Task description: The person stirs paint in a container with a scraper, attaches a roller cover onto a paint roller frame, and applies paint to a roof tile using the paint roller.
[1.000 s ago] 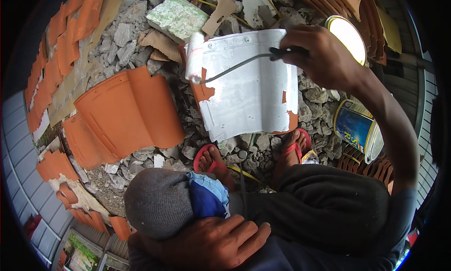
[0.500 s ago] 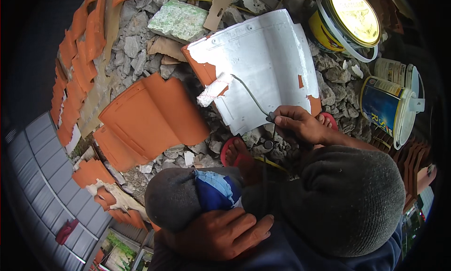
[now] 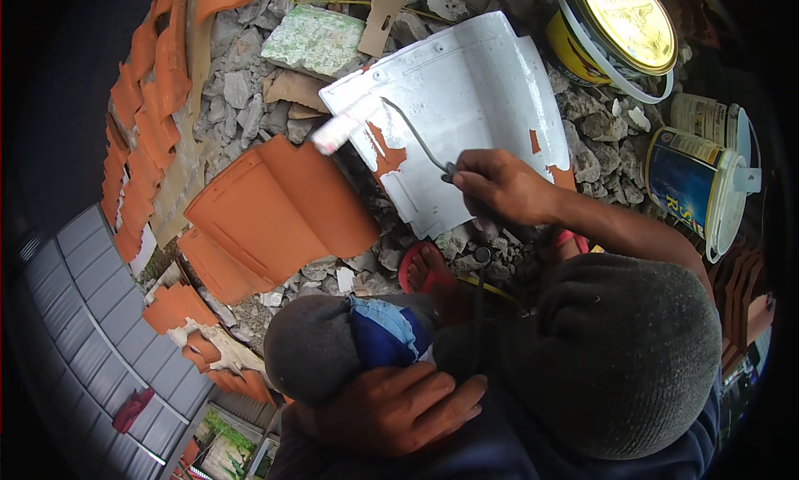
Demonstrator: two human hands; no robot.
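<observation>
My right hand (image 3: 499, 186) grips the dark handle of a small paint roller (image 3: 343, 129). Its white sleeve rests on the left edge of a roof tile (image 3: 466, 89) coated in white paint, with a few orange patches still bare. My left hand (image 3: 391, 409) lies flat on my left knee, which is bent in grey trousers with a blue patch (image 3: 379, 334). My foot in a red sandal (image 3: 424, 272) stands on rubble just below the tile.
An unpainted orange tile (image 3: 275, 214) lies left of the white one on grey rubble. A yellow lidded paint bucket (image 3: 620, 22) and a blue paint can (image 3: 695, 185) stand at the right. Broken orange tiles (image 3: 141, 89) line the left, above a grey corrugated roof (image 3: 100, 330).
My right hand drew back toward me and the roller moved from the tile's middle to its left edge. The view shifted right, bringing the buckets closer in.
</observation>
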